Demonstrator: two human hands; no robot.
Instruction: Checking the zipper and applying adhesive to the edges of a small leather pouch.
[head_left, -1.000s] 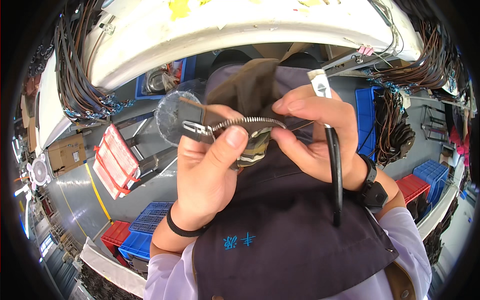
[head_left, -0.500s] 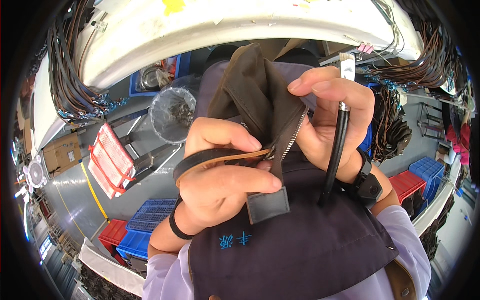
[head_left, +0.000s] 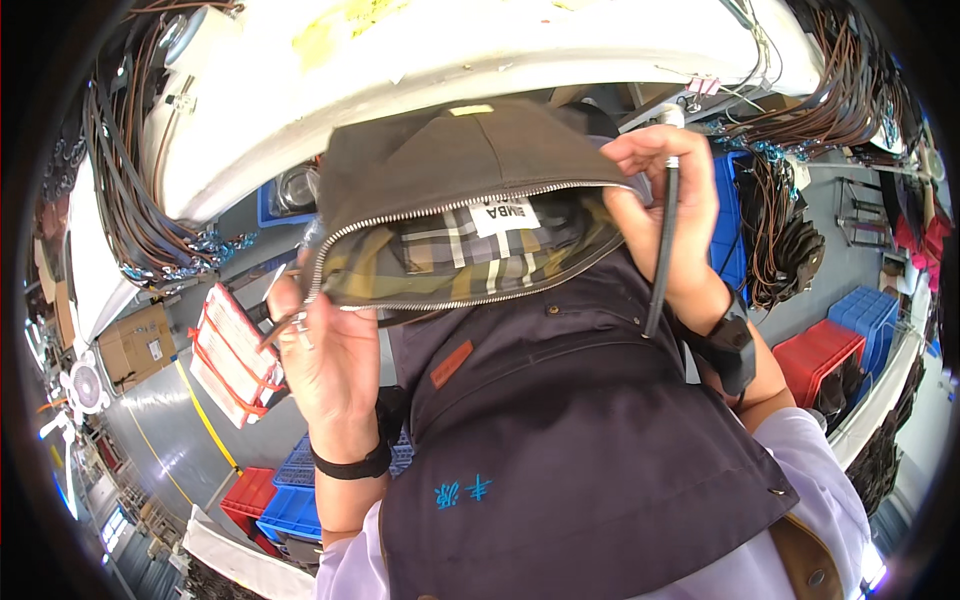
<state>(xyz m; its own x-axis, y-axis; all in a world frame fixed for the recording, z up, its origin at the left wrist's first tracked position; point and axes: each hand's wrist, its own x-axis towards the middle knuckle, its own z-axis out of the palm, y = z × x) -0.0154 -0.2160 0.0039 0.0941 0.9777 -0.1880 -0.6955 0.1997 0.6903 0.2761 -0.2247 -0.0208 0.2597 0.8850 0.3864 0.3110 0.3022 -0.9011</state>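
A dark brown fabric zip pouch [head_left: 450, 165] is stretched between my two hands, its zipper gaping toward me. Inside show a plaid lining [head_left: 450, 255] and a white label [head_left: 503, 217]. My left hand [head_left: 335, 365] grips the pouch's left end; its fingertips and a thin strap there are blurred. At the other end, my right hand [head_left: 690, 225] pinches the corner near the zipper's end between thumb and fingers. The same hand also holds a black-handled brush [head_left: 662, 245], handle pointing down, its pale tip up beside the fingers.
Beyond the pouch is a white-covered table [head_left: 260, 110]. Bundles of straps hang at its left [head_left: 135, 190] and right [head_left: 800, 115]. Blue crates [head_left: 862, 320] and red crates [head_left: 815, 355] stand at the right, with a red-tied white stack [head_left: 235, 350] at the left. A dark apron [head_left: 560, 430] covers my lap.
The pouch, folded and bunched before, is now spread wide with its lining showing. My left hand has moved left, from the strap and leather tab to the pouch's end. The brush stays in my right hand.
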